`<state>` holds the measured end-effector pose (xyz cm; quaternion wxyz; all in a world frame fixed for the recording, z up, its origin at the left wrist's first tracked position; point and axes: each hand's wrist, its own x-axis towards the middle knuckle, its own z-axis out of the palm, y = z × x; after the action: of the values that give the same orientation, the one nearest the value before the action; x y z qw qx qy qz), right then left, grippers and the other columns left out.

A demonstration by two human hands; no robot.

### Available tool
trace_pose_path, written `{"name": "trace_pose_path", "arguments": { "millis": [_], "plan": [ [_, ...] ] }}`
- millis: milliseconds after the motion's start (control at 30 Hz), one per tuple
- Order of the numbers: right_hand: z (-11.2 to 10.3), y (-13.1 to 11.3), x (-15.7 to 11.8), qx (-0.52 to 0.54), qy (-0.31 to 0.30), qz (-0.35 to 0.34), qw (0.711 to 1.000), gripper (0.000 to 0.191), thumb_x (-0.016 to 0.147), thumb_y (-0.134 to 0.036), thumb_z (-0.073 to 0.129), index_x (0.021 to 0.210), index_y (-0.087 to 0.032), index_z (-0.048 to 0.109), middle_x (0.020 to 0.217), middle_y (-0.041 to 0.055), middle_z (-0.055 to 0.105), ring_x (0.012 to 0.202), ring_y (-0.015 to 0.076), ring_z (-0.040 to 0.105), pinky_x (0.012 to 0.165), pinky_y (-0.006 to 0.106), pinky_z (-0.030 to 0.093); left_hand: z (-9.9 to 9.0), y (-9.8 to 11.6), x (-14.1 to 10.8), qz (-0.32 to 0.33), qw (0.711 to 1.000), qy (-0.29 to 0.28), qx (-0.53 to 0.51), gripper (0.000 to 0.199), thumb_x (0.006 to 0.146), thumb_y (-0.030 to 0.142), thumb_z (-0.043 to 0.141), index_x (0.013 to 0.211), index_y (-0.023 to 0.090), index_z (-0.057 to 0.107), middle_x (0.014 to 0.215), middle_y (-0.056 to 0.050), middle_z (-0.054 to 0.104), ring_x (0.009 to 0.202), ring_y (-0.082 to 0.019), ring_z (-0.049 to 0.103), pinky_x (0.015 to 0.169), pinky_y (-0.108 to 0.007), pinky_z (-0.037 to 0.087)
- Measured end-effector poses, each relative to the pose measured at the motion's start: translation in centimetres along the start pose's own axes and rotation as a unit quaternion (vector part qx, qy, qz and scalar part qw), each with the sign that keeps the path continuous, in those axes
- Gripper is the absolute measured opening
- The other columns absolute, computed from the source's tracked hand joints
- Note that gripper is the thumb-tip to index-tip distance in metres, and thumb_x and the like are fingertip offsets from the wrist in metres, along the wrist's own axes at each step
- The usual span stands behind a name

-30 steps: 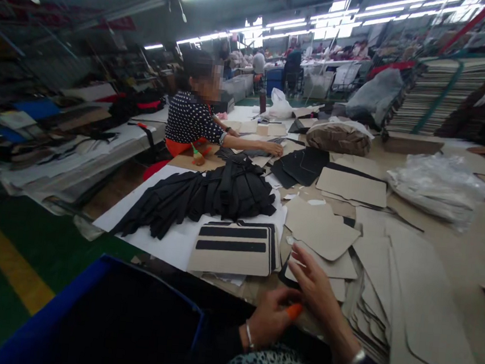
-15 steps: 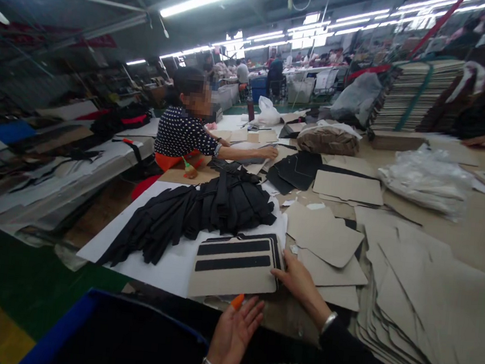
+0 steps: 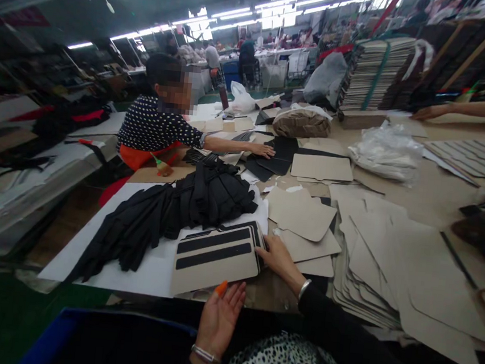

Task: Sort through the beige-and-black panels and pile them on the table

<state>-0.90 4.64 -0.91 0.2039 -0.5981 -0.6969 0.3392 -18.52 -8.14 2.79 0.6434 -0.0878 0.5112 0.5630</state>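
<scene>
My right hand [image 3: 278,257] grips the right edge of a stack of beige boards [image 3: 212,275], its thumb on top. Two black strips [image 3: 214,249] lie across the top board, and black edges show beneath it. Palm up, my left hand [image 3: 220,317] is below the front edge of the stack, holding nothing, with its fingers apart and an orange cover on one finger. Behind the stack, a heap of black fabric strips [image 3: 171,209] lies on white sheeting [image 3: 68,257].
Loose beige panels [image 3: 372,263] spread to the right. A person in a dotted top [image 3: 155,130] reaches over black panels [image 3: 282,154]. Another person's hand [image 3: 430,112] is at the far right. A blue-rimmed bin [image 3: 50,332] stands below the table.
The view has turned right, so things appear further left. The person in the dotted top has a hand on the black panels now. My hands keep much the same pose.
</scene>
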Motion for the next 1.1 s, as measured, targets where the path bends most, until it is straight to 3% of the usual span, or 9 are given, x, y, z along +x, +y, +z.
{"name": "trace_pose_path", "arguments": {
  "millis": [200,433,800,1100],
  "plan": [
    [-1.0,-1.0,0.3,-0.063,-0.007,0.010,0.998,0.040,0.095,-0.048,0.056,0.112,-0.014,0.070,0.112,0.0174,0.067,0.104,0.0270,0.064,0.089,0.033,0.045,0.0,0.4,-0.1,0.003,1.000,0.019,0.016,0.011,0.095,0.014,0.049,0.102,0.014,0.057,0.118,-0.023,0.070,0.102,-0.030,0.074,0.078,-0.037,0.063],
    [-1.5,-1.2,1.0,-0.037,-0.006,0.045,0.998,0.029,0.095,-0.039,0.055,0.090,-0.018,0.075,0.095,0.0110,0.076,0.089,0.0221,0.069,0.075,0.028,0.042,-0.2,0.1,0.2,0.009,0.999,0.016,0.027,0.014,0.094,0.013,0.048,0.103,0.015,0.058,0.113,-0.021,0.072,0.098,-0.027,0.075,0.077,-0.036,0.064],
    [-1.1,-0.2,1.0,-0.015,-0.051,0.025,0.998,0.032,0.096,-0.039,0.052,0.094,-0.018,0.076,0.095,0.0106,0.076,0.091,0.0224,0.069,0.074,0.028,0.043,-0.3,-0.3,-0.7,0.001,1.000,0.012,-0.017,0.008,0.092,0.014,0.053,0.099,0.014,0.058,0.112,-0.019,0.071,0.092,-0.024,0.076,0.073,-0.031,0.061],
    [-0.4,0.1,1.1,0.024,-0.040,0.039,0.998,0.031,0.094,-0.040,0.054,0.096,-0.018,0.077,0.094,0.0085,0.076,0.089,0.0218,0.069,0.076,0.028,0.045,-0.8,0.0,-0.5,0.008,1.000,0.017,-0.013,0.008,0.094,0.013,0.051,0.097,0.013,0.059,0.111,-0.018,0.070,0.094,-0.023,0.075,0.075,-0.030,0.062]
  ]
}}
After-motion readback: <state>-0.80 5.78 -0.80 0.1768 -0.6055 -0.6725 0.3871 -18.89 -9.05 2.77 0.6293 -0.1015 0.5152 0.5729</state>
